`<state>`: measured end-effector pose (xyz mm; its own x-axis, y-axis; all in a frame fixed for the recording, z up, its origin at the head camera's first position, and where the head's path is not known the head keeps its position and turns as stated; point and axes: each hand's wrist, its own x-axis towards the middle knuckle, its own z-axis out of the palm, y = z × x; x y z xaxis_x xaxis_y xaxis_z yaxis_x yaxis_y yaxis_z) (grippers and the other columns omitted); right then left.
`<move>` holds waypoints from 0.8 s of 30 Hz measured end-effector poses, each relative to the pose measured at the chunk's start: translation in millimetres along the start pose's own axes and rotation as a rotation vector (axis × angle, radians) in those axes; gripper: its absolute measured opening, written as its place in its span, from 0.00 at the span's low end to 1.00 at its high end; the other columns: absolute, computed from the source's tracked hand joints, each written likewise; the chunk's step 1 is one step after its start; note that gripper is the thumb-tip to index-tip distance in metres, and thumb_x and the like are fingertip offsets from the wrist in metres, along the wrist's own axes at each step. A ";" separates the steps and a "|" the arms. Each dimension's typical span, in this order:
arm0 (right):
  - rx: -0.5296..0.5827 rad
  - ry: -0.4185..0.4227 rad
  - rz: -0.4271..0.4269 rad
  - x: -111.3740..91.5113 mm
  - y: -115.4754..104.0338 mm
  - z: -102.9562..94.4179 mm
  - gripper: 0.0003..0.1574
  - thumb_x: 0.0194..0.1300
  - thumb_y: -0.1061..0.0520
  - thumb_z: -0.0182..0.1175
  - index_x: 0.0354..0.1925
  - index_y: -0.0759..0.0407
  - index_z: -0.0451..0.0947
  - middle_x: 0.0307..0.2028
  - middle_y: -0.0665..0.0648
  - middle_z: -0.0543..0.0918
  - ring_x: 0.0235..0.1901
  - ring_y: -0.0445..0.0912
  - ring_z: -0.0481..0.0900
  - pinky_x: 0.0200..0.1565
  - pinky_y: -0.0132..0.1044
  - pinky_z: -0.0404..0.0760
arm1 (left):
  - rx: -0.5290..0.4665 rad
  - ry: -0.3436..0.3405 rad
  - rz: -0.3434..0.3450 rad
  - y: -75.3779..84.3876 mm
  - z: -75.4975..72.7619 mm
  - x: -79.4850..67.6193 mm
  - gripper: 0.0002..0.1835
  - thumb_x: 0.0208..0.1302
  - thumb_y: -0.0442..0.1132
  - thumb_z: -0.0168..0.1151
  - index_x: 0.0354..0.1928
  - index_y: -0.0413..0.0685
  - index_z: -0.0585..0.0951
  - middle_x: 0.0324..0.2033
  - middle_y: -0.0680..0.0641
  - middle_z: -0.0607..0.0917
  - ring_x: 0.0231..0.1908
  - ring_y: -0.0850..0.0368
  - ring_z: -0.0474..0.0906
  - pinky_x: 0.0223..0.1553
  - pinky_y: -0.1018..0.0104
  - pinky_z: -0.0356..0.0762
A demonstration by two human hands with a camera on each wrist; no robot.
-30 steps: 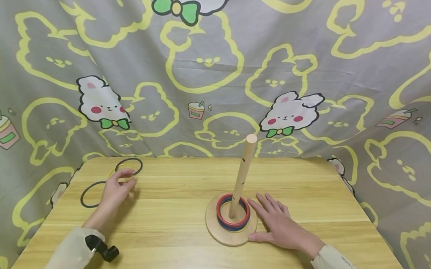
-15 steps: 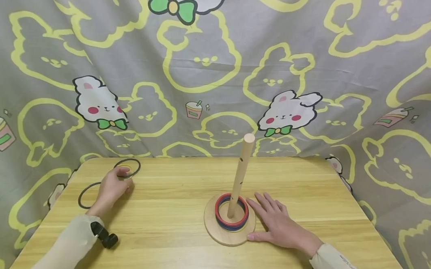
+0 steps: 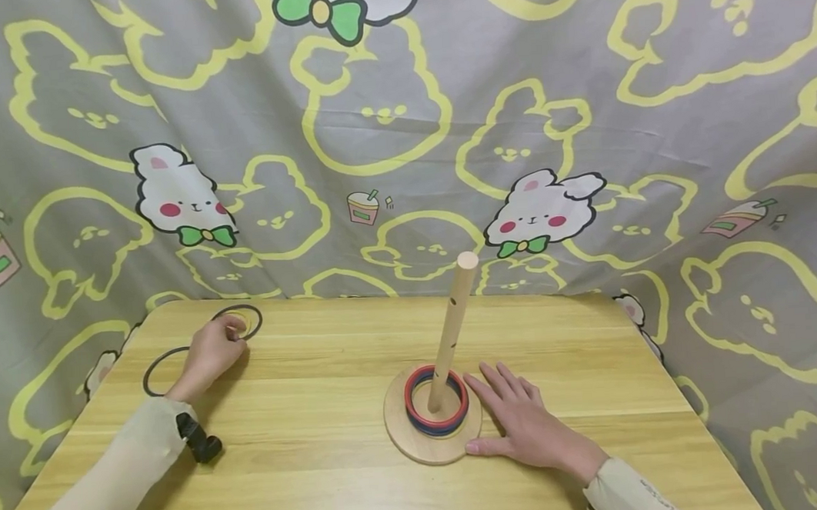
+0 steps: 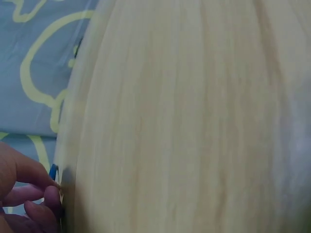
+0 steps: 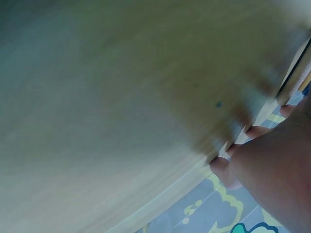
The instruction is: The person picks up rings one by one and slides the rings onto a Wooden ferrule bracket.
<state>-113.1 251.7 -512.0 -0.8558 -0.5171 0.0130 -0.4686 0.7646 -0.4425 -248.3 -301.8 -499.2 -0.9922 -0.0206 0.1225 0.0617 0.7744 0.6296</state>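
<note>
My left hand [image 3: 212, 350] reaches to the far left of the table, and its thumb and fingers pinch the edge of a thin yellow ring [image 3: 248, 317]. A dark ring [image 3: 260, 321] lies around and partly under the yellow one. Partly behind my left wrist lies another dark ring [image 3: 146, 375]. My right hand [image 3: 528, 426] lies with fingers spread on the table, its thumb touching the round wooden base [image 3: 404, 441]. From that base rises a slightly tilted-looking wooden peg [image 3: 451, 326]. Around the peg's foot sit a red ring [image 3: 407, 397], blue rings [image 3: 417, 426] and a yellow ring at the bottom.
The wooden table [image 3: 302, 476] reaches back to a grey curtain [image 3: 404, 163] with a yellow rabbit pattern. The tall peg stands between my two hands, nearer the right one. In the left wrist view the table's edge [image 4: 73, 145] runs beside the fingers.
My left hand has closed its fingers on the yellow ring at the far left. The head view has shifted slightly. My right hand stays beside the base.
</note>
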 end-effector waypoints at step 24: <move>0.004 0.003 -0.004 -0.2 -2.6 -1.1 0.65 0.71 0.24 0.66 0.87 0.55 0.55 0.84 0.72 0.52 0.82 0.75 0.44 0.69 0.83 0.51 | 0.001 0.474 0.157 37.9 -46.6 -4.5 0.12 0.71 0.27 0.61 0.49 0.29 0.89 0.40 0.32 0.86 0.31 0.49 0.78 0.34 0.59 0.69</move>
<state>-112.0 250.3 -509.9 -0.8547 -0.5189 0.0178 -0.4712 0.7608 -0.4462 -236.5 -301.8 -440.1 -0.8129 -0.1889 0.5509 0.2057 0.7919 0.5750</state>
